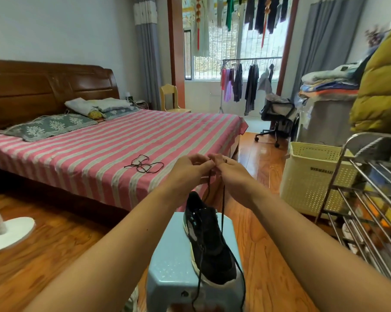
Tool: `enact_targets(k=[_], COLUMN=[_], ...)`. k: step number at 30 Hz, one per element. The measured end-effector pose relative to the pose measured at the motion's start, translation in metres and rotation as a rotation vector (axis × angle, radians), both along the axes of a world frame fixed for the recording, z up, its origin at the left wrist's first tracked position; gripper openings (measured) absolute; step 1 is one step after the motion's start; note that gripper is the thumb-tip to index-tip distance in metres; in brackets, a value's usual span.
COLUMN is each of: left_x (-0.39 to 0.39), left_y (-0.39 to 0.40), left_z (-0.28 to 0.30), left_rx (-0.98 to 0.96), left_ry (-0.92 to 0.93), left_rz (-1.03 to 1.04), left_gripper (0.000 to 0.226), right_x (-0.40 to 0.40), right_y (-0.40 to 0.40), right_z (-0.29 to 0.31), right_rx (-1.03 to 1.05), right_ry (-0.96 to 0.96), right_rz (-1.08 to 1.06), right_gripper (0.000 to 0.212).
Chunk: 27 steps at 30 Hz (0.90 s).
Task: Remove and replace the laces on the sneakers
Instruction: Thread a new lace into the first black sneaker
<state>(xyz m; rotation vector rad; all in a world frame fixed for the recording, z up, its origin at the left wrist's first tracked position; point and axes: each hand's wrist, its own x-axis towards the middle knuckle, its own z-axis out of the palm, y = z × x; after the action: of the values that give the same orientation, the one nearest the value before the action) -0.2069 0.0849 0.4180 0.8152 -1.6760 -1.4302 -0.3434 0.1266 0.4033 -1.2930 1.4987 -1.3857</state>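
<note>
A: How many sneakers do you count, and how many laces?

B: One sneaker (209, 242); black upper, pale sole with a mint-green edge along its left side, toe toward the near end. It lies on a light blue plastic stool (172, 273) at the near centre, on the wood floor. Two laces: one black lace (223, 208) running up from the sneaker to the hands, both of its strands hanging down past the near edge of the stool; and one loose lace (145, 165), dark and tangled in loops, lying on the pink-striped bed (95, 158), left of the hands and apart from them.

A: And the hands?

B: Two, raised above the far end of the sneaker and touching each other; the left hand (190, 168) has its fingers curled and pinching the lace near its tip; the right hand (229, 168) also pinches the lace, fingers bent close together. The exact strand each one holds is hard to make out, since the hands overlap.

A: Anything else nearby?

B: One cream laundry basket (311, 176) on the right; one metal shoe rack (370, 199) at the near right; one office chair (278, 118) far off by the window; one white fan base (7, 235) at the left.
</note>
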Motion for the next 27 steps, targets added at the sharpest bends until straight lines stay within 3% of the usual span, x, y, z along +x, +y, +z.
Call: enact_targets(k=[4,8,14,20,23,27], left_x=[-0.006,-0.013,-0.021,-0.018,-0.015,-0.011], left_y=[0.004,0.006,0.006,0.01,0.01,0.007], left_z=[0.002,0.004,0.009,0.007,0.011,0.01], left_rx=[0.031,-0.074,-0.171,0.001,0.018,0.011], left_ry=[0.081,0.042,0.032,0.176,0.191,0.183], left_rz=[-0.058,-0.018,0.024,-0.008,0.018,0.065], left_gripper=[0.016,0.007,0.007,0.007,0.004,0.004], right_x=[-0.008,-0.011,-0.016,-0.022,-0.023,-0.018], right_y=[-0.003,-0.004,-0.01,-0.003,0.007,0.022], right_z=[0.018,0.036,0.032,0.018,0.009,-0.023], right_rx=[0.011,0.038,0.072,0.015,-0.063,-0.08], right_ry=[-0.057,-0.038,-0.096,-0.35,-0.425,-0.072], right_rz=[0.109,0.145,0.208,0.435,0.379,0.223], right_gripper=[0.053,0.055,0.076,0.087,0.074,0.041])
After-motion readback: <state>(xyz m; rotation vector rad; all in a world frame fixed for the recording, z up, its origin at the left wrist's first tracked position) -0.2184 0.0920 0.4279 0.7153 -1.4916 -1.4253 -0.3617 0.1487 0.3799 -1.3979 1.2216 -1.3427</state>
